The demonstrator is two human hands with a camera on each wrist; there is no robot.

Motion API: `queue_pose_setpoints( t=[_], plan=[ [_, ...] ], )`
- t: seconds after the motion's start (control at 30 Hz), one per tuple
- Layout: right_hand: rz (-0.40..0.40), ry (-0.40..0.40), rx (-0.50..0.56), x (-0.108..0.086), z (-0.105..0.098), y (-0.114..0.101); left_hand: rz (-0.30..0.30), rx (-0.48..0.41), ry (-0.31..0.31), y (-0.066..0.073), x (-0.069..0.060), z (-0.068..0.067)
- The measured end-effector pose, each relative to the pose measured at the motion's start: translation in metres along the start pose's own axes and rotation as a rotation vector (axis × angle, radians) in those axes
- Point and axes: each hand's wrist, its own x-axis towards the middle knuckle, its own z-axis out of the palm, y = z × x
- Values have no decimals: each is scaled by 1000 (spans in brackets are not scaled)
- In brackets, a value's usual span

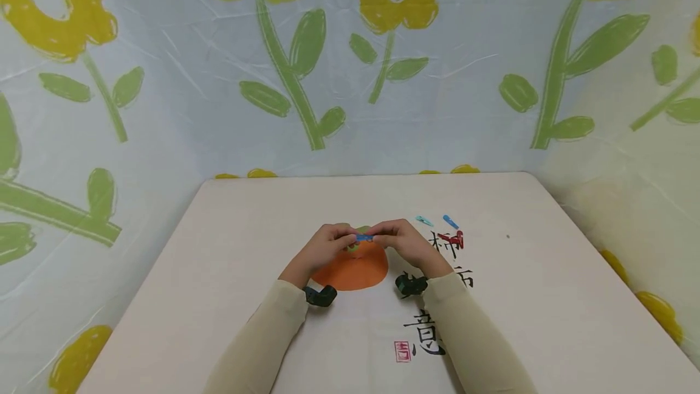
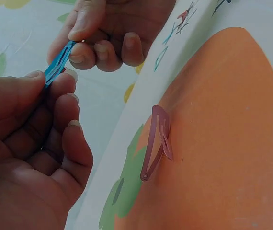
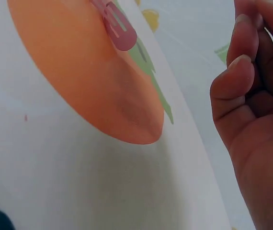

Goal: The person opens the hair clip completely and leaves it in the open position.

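Note:
A blue snap hair clip [image 1: 364, 238] is held above the table between both hands. My left hand [image 1: 324, 248] pinches one end of it between thumb and forefinger. At the other end, the thumb and forefinger of my right hand [image 1: 407, 244] pinch it; in the left wrist view the clip [image 2: 58, 65] spans the gap between them. Below the hands, a mauve snap clip [image 2: 149, 143] lies on the orange printed fruit, its inner tongue standing away from its frame. Only the right hand's curled lower fingers and palm [image 3: 256, 110] show in the right wrist view.
Right of the hands lie a light teal clip [image 1: 424, 221], another blue clip [image 1: 451, 222] and red clips [image 1: 452, 239], close together. The pale table [image 1: 235, 217] carries a printed fruit [image 1: 350, 275] and black lettering. Flowered cloth [image 1: 426, 126] stands behind it.

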Motion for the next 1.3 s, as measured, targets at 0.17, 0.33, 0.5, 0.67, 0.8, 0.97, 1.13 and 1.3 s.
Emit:
queue_pose_setpoints(
  t=[0.17, 0.33, 0.5, 0.67, 0.8, 0.97, 1.13, 1.3],
  plan=[
    [-4, -1, 9, -1, 1, 0, -1, 3, 6, -1, -1, 0],
    [-3, -11, 3, 0, 1, 5, -16, 7, -8, -2, -3, 0],
    [-14, -10, -5, 1, 0, 15, -32, -18, -32, -2, -2, 2],
    [-44, -22, -3, 6, 1, 20, -62, -9, -11, -2, -3, 0],
    [-28, -19, -12, 9, 2, 24, -46, 0, -12, -4, -5, -2],
    [-44, -24, -24, 17, 4, 41, -56, -1, -26, -7, -10, -4],
    [-53, -22, -2, 15, 3, 40, -38, 2, -35, -7, -10, -6],
    [-42, -23, -25, 13, 2, 37, -36, 17, -47, -5, -7, -7]
  ],
)
